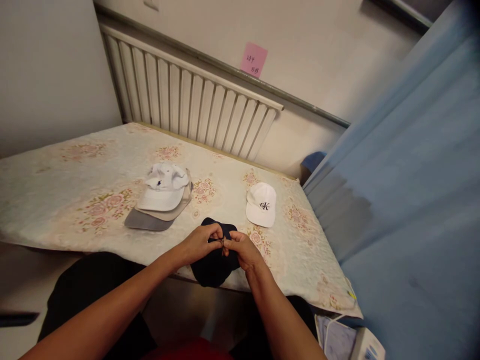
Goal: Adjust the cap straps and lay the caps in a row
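Observation:
A black cap is held at the near edge of the bed or table, its back strap between both hands. My left hand pinches one side of the strap. On the other side, my right hand grips it with thumb and fingers, and the two hands almost meet. Fingers cover most of the strap's fastening. To the left lies a stack of caps: a white cap with a small dark logo on top, a beige cap under it, and a grey brim lowest. A white cap with CK lettering sits to the right.
The surface has a pale flowered cover. Behind it stands a white radiator below a wall with a pink note. A blue curtain hangs along the right. A white box stands low at the right front.

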Available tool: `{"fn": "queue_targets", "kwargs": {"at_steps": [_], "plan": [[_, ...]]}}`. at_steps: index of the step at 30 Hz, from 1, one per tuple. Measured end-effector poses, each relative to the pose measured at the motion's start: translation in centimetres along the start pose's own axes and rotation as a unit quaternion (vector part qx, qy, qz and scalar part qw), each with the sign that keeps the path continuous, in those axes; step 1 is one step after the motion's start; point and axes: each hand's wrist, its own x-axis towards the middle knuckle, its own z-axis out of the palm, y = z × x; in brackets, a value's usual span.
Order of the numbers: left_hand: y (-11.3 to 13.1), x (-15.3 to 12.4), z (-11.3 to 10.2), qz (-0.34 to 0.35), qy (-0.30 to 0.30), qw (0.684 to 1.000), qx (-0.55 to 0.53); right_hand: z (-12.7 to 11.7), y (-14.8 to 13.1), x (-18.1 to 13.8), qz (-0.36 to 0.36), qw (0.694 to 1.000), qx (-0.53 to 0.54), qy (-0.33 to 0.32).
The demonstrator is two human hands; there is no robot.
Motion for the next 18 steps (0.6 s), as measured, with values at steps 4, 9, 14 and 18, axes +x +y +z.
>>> {"fn": "queue_targets", "kwargs": {"at_steps": [4, 9, 14, 18], "plan": [[-0.1, -0.4, 0.7, 0.003, 0.014, 1.000, 0.006, -0.1, 0.2, -0.1, 0.004, 1.000, -0.011, -0.014], [0.0, -0.9, 0.2, -0.005, -0.034, 0.999, -0.034, -0.5, 0.5, -0.5, 0.008, 0.999, -0.015, -0.048], [0.1, -1.3, -0.7, -0.021, -0.048, 0.999, -0.012, -0.7, 0.7, -0.5, 0.018, 0.999, 0.010, -0.042], [0.0, -1.6, 0.2, 0.002, 0.012, 1.000, 0.004, -0.6, 0.8, -0.4, 0.006, 0.999, 0.018, -0.038]]}}
